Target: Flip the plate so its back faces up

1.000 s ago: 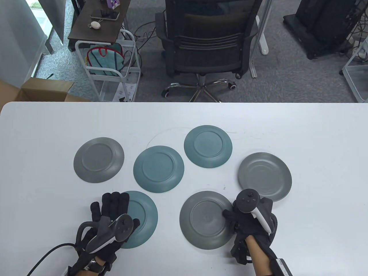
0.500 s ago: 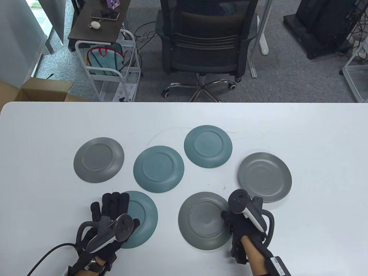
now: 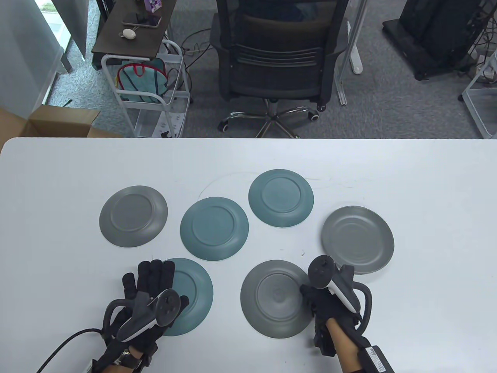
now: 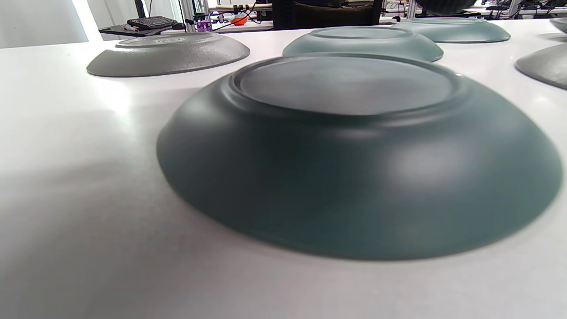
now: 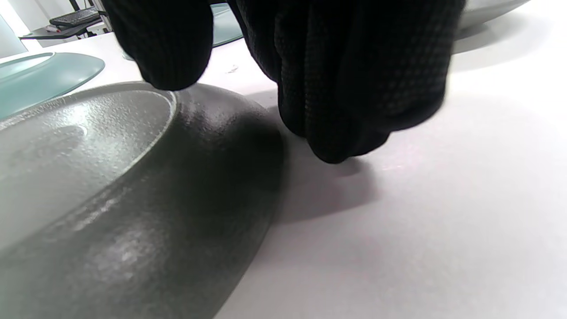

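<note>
Six plates lie on the white table. The grey plate at the right lies face up; the others lie back up. My right hand is at the right rim of the near grey plate. In the right wrist view the thumb hovers just over that plate's rim and the fingers point down onto the table beside it. My left hand lies flat with fingers stretched, over the left edge of the near teal plate, which fills the left wrist view.
Back-up plates farther off: a grey one at the left, a teal one in the middle and a teal one behind it. An office chair stands beyond the table's far edge.
The near grey plate has slid slightly to the left. My right hand has shifted a little left and toward me with it. My left hand has not moved.
</note>
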